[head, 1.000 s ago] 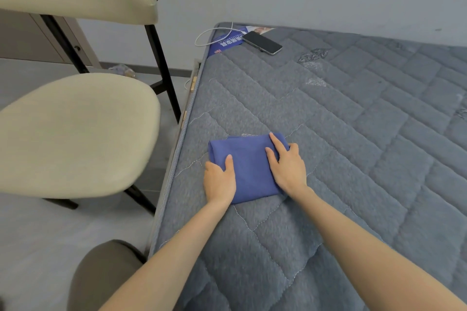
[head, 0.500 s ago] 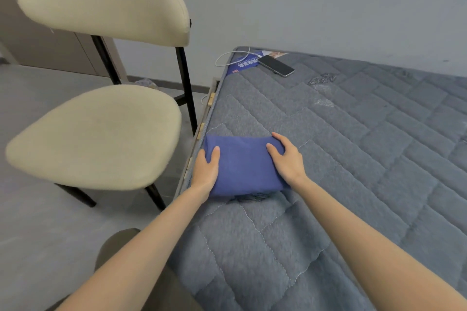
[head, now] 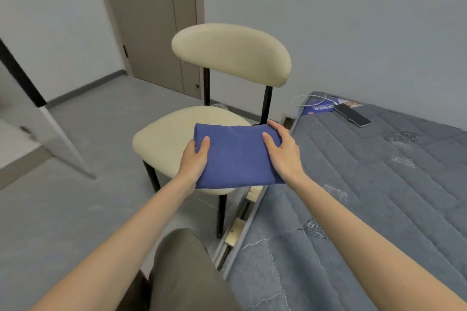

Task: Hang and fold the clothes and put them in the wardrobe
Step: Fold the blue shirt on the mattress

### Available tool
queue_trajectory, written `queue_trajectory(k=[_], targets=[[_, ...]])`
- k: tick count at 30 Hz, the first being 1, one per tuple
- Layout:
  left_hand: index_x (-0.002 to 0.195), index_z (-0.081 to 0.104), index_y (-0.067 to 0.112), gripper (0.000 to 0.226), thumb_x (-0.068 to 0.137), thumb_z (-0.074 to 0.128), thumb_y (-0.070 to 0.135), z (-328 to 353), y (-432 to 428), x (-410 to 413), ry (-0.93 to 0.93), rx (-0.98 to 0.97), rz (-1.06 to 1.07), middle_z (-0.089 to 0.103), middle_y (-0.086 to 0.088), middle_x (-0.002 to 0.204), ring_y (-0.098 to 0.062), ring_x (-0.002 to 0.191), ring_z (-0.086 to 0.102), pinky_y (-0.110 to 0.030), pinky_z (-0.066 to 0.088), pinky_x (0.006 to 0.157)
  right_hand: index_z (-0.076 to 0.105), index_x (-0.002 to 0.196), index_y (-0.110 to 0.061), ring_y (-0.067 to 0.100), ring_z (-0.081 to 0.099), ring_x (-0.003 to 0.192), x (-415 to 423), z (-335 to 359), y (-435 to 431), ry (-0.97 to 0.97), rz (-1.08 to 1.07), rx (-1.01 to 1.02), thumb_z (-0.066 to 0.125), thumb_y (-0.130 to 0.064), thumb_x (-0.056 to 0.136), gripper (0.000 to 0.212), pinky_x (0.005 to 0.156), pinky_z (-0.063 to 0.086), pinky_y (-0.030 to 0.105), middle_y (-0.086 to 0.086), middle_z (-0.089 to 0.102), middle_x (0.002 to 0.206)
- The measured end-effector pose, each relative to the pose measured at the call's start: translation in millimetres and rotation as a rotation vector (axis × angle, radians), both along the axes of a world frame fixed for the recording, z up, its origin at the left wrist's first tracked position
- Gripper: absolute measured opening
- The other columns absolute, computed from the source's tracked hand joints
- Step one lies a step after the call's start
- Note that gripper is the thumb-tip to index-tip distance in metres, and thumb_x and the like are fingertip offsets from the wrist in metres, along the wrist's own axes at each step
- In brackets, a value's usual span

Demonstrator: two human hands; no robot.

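Observation:
A folded blue garment point(head: 237, 156) is held in the air between both hands, over the right part of the cream chair seat point(head: 166, 139) and the gap beside the bed. My left hand point(head: 195, 159) grips its left edge, thumb on top and fingers underneath. My right hand point(head: 283, 153) grips its right edge the same way. The garment stays flat and neatly folded.
The grey quilted mattress point(head: 366, 197) fills the right side, with a phone point(head: 352, 115), a white cable and a blue booklet at its far corner. A closed door point(head: 156, 23) stands behind the chair. Grey floor lies to the left; my leg shows at the bottom.
Both hands lifted the folded blue garment off the mattress and carried it left, over the chair. The view swung left, bringing the door into sight.

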State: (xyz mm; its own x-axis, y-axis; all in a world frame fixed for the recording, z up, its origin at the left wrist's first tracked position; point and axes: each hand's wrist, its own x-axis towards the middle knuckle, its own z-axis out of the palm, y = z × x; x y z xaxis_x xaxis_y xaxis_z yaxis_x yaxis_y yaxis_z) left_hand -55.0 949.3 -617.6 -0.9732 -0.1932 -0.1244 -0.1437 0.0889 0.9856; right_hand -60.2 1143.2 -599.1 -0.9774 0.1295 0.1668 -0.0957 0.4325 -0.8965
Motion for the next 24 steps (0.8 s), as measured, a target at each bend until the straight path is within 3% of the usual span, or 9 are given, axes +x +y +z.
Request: queue_trajectory(k=[5,7,11,16,19,24], targets=[[0.099,0.053,0.03,0.014,0.099,0.042,0.039,18.5,-97.0,4.2,-0.005,0.085,0.136,0.062,0.013,0.099,-0.003,0.086,0.06,-0.02,0.046,0.065,0.047,0.136,-0.027,0.004,0.046,0.121,-18.2,22.1,-99.2,0.048,0.151,-0.013,0.048,-0.027,0.098,0.038,0.096,0.031,0.017,-0.013,0.05,0.136],[0.102,0.054,0.027,0.017,0.098,0.043,0.039,21.4,-139.4,2.7,-0.007,0.103,0.195,0.063,0.011,0.1,-0.005,0.087,0.061,-0.022,0.047,0.067,0.048,0.136,-0.027,0.003,0.046,0.121,-28.0,26.8,-142.8,0.053,0.195,-0.02,0.049,-0.027,0.097,0.038,0.096,0.031,0.015,-0.015,0.051,0.136],[0.107,0.052,0.028,0.019,0.098,0.043,0.042,21.5,-226.8,-9.7,-0.016,0.117,0.313,0.061,0.014,0.099,-0.003,0.086,0.06,-0.019,0.045,0.062,0.048,0.135,-0.03,-0.006,0.044,0.107,-58.8,28.4,-234.0,0.058,0.288,-0.019,0.049,-0.028,0.097,0.038,0.08,0.029,-0.003,-0.024,0.049,0.125],[0.116,0.051,0.026,0.026,0.098,0.041,0.043,14.5,-334.5,-27.5,-0.047,0.127,0.433,0.062,0.011,0.106,-0.007,0.093,0.062,-0.02,0.046,0.066,0.048,0.135,-0.029,-0.002,0.045,0.114,-104.6,21.8,-352.6,0.029,0.42,-0.025,0.049,-0.028,0.097,0.039,0.095,0.032,0.015,-0.02,0.05,0.132],[0.121,0.051,0.023,0.03,0.099,0.041,0.041,22.2,-393.6,-33.9,-0.057,0.117,0.489,0.062,0.007,0.113,-0.01,0.096,0.062,-0.023,0.048,0.071,0.048,0.135,-0.028,0.002,0.045,0.119,-125.1,23.9,-418.5,0.005,0.489,-0.008,0.049,-0.028,0.097,0.039,0.1,0.032,0.018,-0.016,0.051,0.134],[0.129,0.049,0.02,0.036,0.1,0.04,0.038,66.4,-467.8,-29.1,-0.048,0.114,0.583,0.061,0.006,0.115,-0.004,0.09,0.061,-0.016,0.047,0.061,0.047,0.136,-0.026,-0.004,0.043,0.113,-135.9,62.8,-505.3,-0.015,0.576,-0.021,0.048,-0.027,0.097,0.038,0.094,0.03,0.012,-0.015,0.051,0.134]])
